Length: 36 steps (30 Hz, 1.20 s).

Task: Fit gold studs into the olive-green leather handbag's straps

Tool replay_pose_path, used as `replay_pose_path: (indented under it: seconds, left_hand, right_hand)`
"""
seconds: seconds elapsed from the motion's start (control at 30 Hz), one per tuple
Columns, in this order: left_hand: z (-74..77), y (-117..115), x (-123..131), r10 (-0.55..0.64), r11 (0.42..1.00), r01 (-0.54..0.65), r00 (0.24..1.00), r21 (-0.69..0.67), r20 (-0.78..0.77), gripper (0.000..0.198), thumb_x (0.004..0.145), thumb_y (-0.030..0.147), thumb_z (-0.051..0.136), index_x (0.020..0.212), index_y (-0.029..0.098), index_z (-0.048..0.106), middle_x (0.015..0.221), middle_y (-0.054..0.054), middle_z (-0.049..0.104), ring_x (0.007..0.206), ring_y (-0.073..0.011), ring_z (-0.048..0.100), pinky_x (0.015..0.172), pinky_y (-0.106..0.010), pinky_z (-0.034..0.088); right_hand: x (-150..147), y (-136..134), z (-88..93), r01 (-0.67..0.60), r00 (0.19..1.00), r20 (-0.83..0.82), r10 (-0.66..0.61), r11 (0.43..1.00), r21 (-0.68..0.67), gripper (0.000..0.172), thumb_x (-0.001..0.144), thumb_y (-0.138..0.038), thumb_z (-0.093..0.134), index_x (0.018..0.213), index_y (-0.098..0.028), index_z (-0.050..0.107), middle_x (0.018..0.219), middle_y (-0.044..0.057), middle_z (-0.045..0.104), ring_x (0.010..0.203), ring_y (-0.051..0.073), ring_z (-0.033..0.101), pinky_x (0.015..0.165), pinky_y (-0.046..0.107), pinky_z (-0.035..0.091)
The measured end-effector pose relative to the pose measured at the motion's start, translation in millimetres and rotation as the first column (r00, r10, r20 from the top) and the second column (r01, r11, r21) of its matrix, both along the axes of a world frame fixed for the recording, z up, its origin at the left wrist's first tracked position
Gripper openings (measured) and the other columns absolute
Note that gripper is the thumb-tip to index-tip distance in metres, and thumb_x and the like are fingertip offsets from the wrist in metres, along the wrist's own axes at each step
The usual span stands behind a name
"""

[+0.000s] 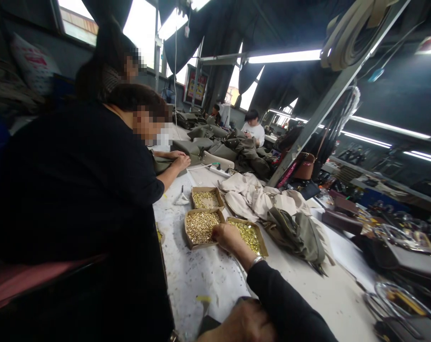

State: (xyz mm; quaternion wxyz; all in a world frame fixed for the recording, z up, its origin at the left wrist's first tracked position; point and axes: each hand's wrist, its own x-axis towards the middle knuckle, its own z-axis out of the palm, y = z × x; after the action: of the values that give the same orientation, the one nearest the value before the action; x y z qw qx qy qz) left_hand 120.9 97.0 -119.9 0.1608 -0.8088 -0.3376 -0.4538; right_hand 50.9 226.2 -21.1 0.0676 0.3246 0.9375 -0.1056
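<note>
My right hand (226, 236) reaches forward from a black sleeve with a metal bracelet at the wrist. Its fingers are curled down at the near rims of two open cardboard boxes of small gold rivets, one box (201, 227) to the left and one (250, 236) to the right. What the fingers pinch is hidden. A third box of rivets (206, 198) stands behind them. At the bottom edge my left hand (244, 324) lies knuckles up, closed over a dark flat piece (207, 326). A thin tool with a yellow tip (203, 301) lies just beyond it.
A person in black (83, 190) sits close on my left, with hands on olive fabric (167, 164). Beige and olive bag pieces (272, 209) are heaped to the right of the boxes. More workers sit farther along the white table (201, 275). Metal frames and dark bags crowd the right.
</note>
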Motion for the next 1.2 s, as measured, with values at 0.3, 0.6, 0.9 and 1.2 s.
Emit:
replay_pose_path:
  seconds: [0.3, 0.6, 0.9, 1.2]
  left_hand:
    - [0.4, -2, -1, -0.022, 0.998, 0.016, 0.996, -0.068, -0.086, 0.018, 0.09, 0.016, 0.066, 0.075, 0.018, 0.056, 0.066, 0.002, 0.057, 0.059, -0.0128, 0.053, 0.047, -0.027, 0.036]
    - [-6.9, -4, -2, 0.015, 1.0, -0.016, 0.999, -0.019, -0.052, 0.02, 0.086, 0.024, 0.073, 0.076, 0.018, 0.057, 0.065, 0.001, 0.059, 0.058, -0.014, 0.056, 0.048, -0.028, 0.037]
    - [18.4, -13, -10, -0.034, 0.992, 0.03, 0.999, -0.123, -0.027, 0.024, 0.092, 0.03, 0.067, 0.073, 0.019, 0.057, 0.061, 0.002, 0.058, 0.06, -0.0133, 0.059, 0.055, -0.026, 0.044]
    - [69.6, -45, -29, -0.144, 0.949, 0.212, 0.95, -0.234, 0.277, 0.01, 0.091, 0.02, 0.058, 0.101, 0.017, 0.06, 0.089, -0.007, 0.073, 0.08, -0.0208, 0.069, 0.073, -0.034, 0.057]
  right_hand:
    - [-4, 5, -9.0, 0.038, 0.998, -0.053, -0.041, 0.998, -0.051, 0.019, 0.1, -0.032, 0.061, 0.106, -0.017, 0.071, 0.102, 0.005, 0.074, 0.094, 0.02, 0.069, 0.087, 0.039, 0.055]
    - [1, 7, -15.3, 0.112, 0.956, -0.263, -0.13, 0.99, -0.085, 0.018, 0.089, -0.014, 0.062, 0.097, -0.02, 0.077, 0.098, 0.007, 0.077, 0.092, 0.021, 0.069, 0.082, 0.031, 0.048]
    - [29, 16, 6.7, -0.004, 0.739, -0.631, -0.235, 0.936, -0.353, 0.019, 0.087, -0.029, 0.059, 0.095, -0.018, 0.073, 0.094, 0.007, 0.074, 0.086, 0.02, 0.067, 0.08, 0.031, 0.05]
    - [177, -37, 48.1, -0.091, 0.584, -0.628, -0.515, 0.727, -0.681, 0.042, 0.082, -0.059, 0.071, 0.086, -0.018, 0.06, 0.074, 0.0, 0.063, 0.068, 0.014, 0.059, 0.067, 0.028, 0.048]
